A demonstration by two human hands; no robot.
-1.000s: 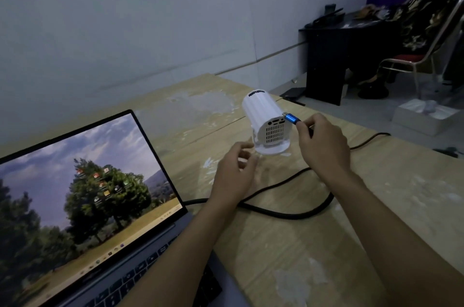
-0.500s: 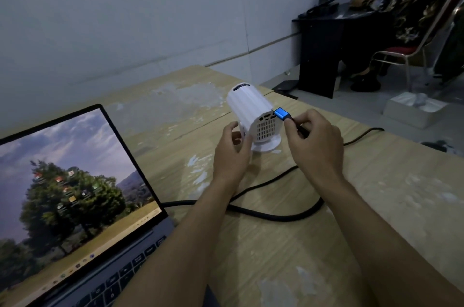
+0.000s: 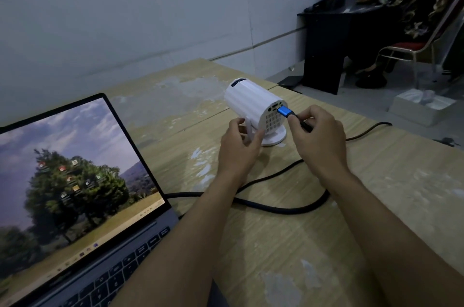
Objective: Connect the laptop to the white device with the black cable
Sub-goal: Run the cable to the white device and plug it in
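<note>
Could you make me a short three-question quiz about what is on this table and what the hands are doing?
1. True or false: the laptop screen is dark.
2. What does the right hand pinch? A) a pen B) the blue plug of the black cable C) a phone
3. Fill in: the left hand steadies the white device by its ____.

Key
1. False: it shows a tree and sky.
2. B: the plug tip is at the ports on the device's rear face; whether it is seated cannot be told.
3. Stand: the fingers sit at the upright post above the round base.
</note>
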